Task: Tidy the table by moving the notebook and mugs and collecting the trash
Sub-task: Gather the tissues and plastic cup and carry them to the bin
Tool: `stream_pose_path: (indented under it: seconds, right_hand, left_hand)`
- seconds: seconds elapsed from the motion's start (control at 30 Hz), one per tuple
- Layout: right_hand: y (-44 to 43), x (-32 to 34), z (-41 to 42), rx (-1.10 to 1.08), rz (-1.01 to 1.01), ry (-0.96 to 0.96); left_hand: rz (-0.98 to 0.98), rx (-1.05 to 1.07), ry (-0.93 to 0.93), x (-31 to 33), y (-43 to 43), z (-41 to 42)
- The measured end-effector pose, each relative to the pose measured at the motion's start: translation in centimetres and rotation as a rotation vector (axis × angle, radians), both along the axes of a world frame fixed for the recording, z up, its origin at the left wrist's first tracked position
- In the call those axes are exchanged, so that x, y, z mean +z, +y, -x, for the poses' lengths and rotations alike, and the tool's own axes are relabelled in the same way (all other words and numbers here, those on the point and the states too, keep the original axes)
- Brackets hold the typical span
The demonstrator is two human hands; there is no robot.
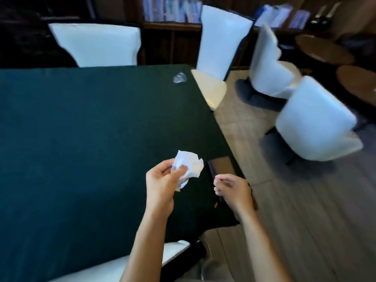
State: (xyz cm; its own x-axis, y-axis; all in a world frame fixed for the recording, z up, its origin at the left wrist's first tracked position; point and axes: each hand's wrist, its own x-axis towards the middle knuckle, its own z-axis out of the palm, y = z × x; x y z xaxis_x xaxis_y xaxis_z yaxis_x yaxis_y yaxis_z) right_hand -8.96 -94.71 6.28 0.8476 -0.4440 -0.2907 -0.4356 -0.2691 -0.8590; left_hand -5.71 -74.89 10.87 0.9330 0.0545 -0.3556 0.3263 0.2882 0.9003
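Only one view is given, taken from a wide-angle camera worn on the head. It is aimed forward and steeply down, so the worktop (81,139) is seen from above and close by, its right edge running diagonally away. Both forearms enter from the lower edge, and the left hand (160,184) and right hand (232,190) are caught near the lens, just below centre. Beyond the hands, chairs (221,39) and a bookshelf (173,25) are taken in at the top, bent and blurred toward the corners. The floor (305,220) fills the side right of the right hand.
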Motion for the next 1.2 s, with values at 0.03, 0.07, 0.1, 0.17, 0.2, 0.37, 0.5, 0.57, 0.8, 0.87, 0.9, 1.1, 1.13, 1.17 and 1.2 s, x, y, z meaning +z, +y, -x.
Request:
stream_pose_path:
  seconds: [0.03,0.07,0.1,0.17,0.2,0.37,0.5,0.57,0.8,0.87,0.9,1.1,1.13,1.17,1.2]
  right_hand:
    - [0.2,-1.4,-1.4,0.049,0.014,0.043]
    - [0.4,-2.9,-2.9,0.089,0.011,0.088]
    - [0.5,-4.3,-4.3,0.105,-0.006,0.13]
    - [0.6,-6.7,-7.3,0.112,-0.07,0.222]
    - [0.8,-7.8,-8.7,0.093,-0.096,0.268]
    - [1.6,-13.2,-13.5,0.092,-0.077,0.411]
    - [2.4,-13.5,-16.1,0.138,-0.077,0.364]
    - [2.2,-12.5,-17.8,0.172,-0.182,0.345]
    - [-1.3,-6.2,-25.2,0.284,-0.712,0.137]
    - [-2.0,-4.9,-27.4,0.319,-0.763,0.084]
    - [-2.2,-4.3,-28.5,0.327,-0.771,0.068]
    - [-2.6,-5.3,-34.9,0.386,-0.4,-0.088]
    - [-2.6,-6.0,-36.1,0.387,-0.359,-0.097]
    - [-2.6,-6.5,-37.4,0.383,-0.344,-0.083]
    - [-2.6,-7.0,-38.8,0.392,-0.334,-0.057]
  left_hand:
    - [0.0,0.048,0.008,-0.2,0.8,-0.1]
    - [0.001,0.093,0.015,-0.4,1.5,-0.1]
    - [0.009,0.123,0.018,-0.5,2.0,-0.1]
    - [0.004,0.182,0.017,-0.8,2.6,-0.2]
    - [-0.008,0.208,0.021,-1.0,2.6,-0.3]
    - [-0.131,0.232,0.064,-2.0,0.8,-2.5]
    - [-0.224,0.27,0.126,-3.0,-0.8,-6.2]
    - [-0.254,0.305,0.166,-3.8,-1.2,-8.5]
    - [-0.319,0.345,0.254,-7.3,-3.3,-17.3]
    - [-0.31,0.303,0.266,-8.2,-4.7,-20.1]
    - [-0.288,0.266,0.259,-8.3,-5.6,-21.5]
    - [0.001,0.097,0.221,-9.1,-9.0,-28.3]
    - [0.034,0.087,0.222,-9.4,-9.2,-29.4]
    - [0.054,0.089,0.226,-9.8,-9.4,-30.4]
    - [0.073,0.107,0.232,-10.3,-9.5,-31.3]
